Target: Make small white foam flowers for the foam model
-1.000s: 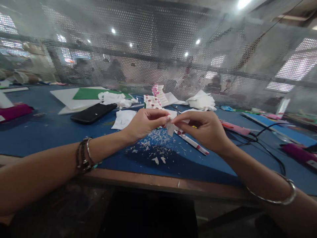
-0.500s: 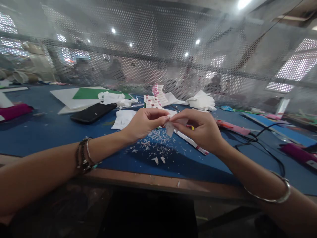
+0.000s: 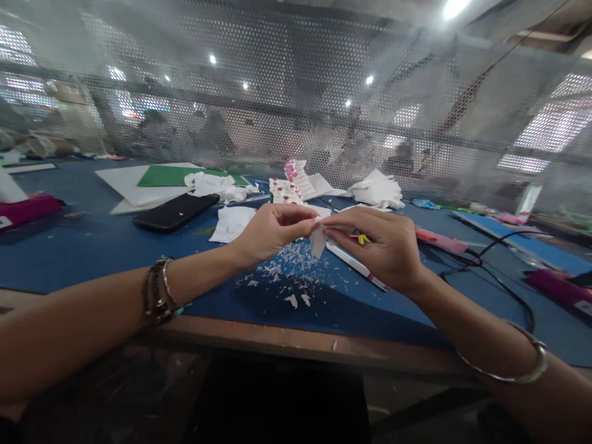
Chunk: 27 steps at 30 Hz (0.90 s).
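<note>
Both my hands meet above the blue table mat (image 3: 83,253), pinching one small white paper piece (image 3: 318,242) between them. My left hand (image 3: 271,231) grips its left edge with thumb and fingertips closed. My right hand (image 3: 382,243) pinches its right edge, fingers curled. A scatter of white paper scraps (image 3: 291,271) lies on the mat directly under the hands. A white pen-like stick with red marks (image 3: 358,268) lies just below my right hand.
A black phone (image 3: 176,211) lies left of centre, with white and green sheets (image 3: 157,179) behind it. Folded white papers with pink dots (image 3: 291,184) and a white paper stack (image 3: 377,191) sit farther back. A black cable (image 3: 490,271) runs right. Perforated screen behind; people beyond.
My right hand has shifted slightly, its fingers re-gripping the paper piece; the left hand has barely moved. The piece stays held between both hands.
</note>
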{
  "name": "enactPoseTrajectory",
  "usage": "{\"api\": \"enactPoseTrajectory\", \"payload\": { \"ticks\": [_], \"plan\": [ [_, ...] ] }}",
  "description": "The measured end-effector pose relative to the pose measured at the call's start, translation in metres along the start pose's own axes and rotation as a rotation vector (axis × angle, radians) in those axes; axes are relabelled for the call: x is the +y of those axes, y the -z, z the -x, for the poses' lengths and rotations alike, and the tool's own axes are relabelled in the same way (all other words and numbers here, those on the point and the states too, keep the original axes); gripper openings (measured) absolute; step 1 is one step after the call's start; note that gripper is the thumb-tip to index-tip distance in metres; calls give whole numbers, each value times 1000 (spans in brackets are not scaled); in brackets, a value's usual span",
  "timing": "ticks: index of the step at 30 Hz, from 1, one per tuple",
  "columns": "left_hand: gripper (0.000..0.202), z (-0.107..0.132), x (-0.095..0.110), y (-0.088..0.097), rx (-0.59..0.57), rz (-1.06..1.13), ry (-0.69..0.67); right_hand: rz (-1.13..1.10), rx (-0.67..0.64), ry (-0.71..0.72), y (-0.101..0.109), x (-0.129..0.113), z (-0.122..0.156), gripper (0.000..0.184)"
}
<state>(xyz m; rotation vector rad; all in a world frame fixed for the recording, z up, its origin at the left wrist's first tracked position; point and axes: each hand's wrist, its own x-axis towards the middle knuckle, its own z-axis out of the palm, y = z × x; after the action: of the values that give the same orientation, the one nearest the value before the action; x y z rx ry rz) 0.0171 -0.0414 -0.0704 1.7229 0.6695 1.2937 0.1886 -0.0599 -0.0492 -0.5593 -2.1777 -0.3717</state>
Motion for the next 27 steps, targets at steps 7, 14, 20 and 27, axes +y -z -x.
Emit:
{"api": "enactPoseTrajectory", "payload": {
  "ticks": [7,14,20,27],
  "plan": [
    [10,0,1,-1,-21,38,12,44,15,125,1,4,4,15],
    [8,-1,-2,-1,23,65,14,133,-57,238,3,10,6,17],
    [7,-1,-3,-1,10,111,39,109,-37,214,3,9,7,18],
    [8,-1,-1,0,62,47,21,-336,82,-348,-13,-4,3,11]
  ]
}}
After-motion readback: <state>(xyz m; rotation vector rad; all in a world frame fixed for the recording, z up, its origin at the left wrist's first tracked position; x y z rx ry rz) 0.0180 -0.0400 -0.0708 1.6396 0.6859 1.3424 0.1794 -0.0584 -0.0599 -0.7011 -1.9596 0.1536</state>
